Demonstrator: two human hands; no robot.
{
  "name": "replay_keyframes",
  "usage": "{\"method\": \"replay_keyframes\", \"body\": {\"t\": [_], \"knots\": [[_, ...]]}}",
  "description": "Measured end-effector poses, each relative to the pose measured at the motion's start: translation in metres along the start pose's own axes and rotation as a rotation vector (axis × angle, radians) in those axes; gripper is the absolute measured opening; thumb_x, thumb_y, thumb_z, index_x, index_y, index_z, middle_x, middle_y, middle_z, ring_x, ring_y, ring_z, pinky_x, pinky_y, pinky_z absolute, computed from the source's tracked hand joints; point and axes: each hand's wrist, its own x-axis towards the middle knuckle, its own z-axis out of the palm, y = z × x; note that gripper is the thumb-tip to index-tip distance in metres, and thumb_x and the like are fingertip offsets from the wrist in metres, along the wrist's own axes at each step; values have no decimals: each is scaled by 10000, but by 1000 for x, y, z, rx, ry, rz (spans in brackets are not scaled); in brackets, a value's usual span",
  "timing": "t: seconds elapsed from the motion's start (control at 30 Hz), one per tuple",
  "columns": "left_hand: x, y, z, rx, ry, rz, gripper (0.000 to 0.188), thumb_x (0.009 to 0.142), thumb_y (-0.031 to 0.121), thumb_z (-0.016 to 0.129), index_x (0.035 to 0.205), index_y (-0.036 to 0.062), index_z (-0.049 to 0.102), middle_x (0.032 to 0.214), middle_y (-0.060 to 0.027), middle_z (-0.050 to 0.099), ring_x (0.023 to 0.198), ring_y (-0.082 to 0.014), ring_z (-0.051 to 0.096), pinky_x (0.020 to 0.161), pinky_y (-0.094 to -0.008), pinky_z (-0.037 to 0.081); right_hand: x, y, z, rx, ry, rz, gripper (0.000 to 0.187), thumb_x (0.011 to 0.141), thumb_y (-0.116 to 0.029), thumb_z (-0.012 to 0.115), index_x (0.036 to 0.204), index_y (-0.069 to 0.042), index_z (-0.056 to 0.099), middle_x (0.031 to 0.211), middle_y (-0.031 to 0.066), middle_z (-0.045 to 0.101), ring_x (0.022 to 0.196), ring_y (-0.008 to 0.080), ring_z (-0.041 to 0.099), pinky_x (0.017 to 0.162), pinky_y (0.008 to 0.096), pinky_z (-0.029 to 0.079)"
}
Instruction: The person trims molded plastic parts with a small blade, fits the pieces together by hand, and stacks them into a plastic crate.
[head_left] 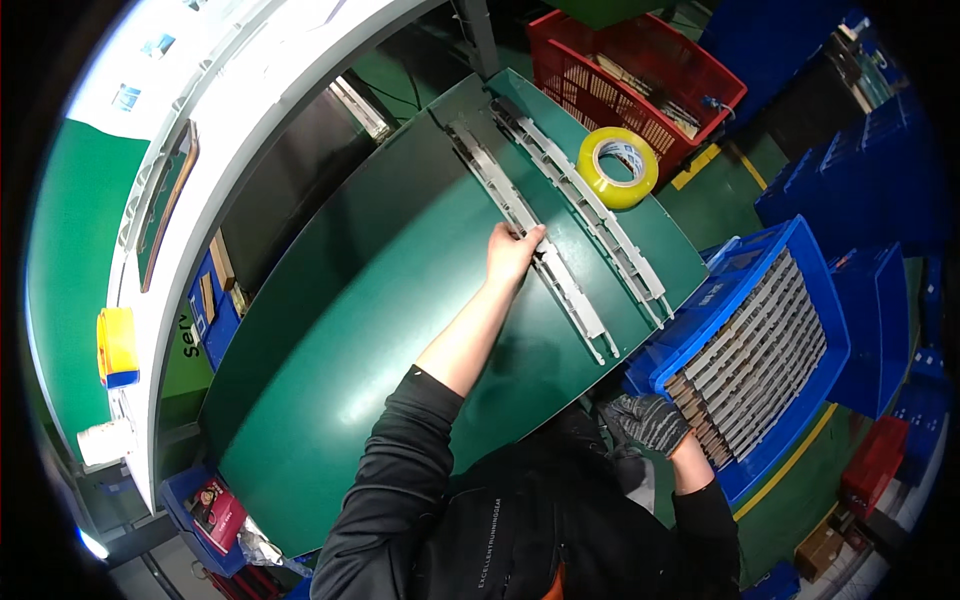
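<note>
The two-pronged pale rail lay on the green table, pinched mid-length by the bare left hand; its handling looked unfinished. A second rail, untouched, lay alongside, near the yellow tape roll. Rows of pale strips, finished or waiting unclear, filled the blue crate; the gloved right hand was beside it, grip indiscernible.

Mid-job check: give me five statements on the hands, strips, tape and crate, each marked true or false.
1. The left hand grips a long pale strip. True.
2. The right hand is bare. False: it wears a grey knit glove.
3. The blue crate holds rows of strips. True.
4. The yellow tape roll sits inside the red basket. False: it is beside the second strip.
5. The table is green. True.
</note>
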Motion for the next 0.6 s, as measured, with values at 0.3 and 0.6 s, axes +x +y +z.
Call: {"method": "replay_keyframes", "body": {"t": [0.3,0.6], "knots": [[20,15,45,117,-11,6,529,665,364,674,928,-71,528,908,-207,600,865,-314,587,770,-373,455,23,-8,25,-150,-79,-9,311,785,-272,530,1007,-64,596,961,170,595,851,336,564,738,404,453],[16,21,40,66,-66,-5,564,687,400,660,966,-70,520,881,-201,604,845,-304,592,757,-362,462,50,-23,30,-206,3,-123,319,816,-322,467,1009,-101,595,972,119,605,807,312,581,731,417,460]]}}
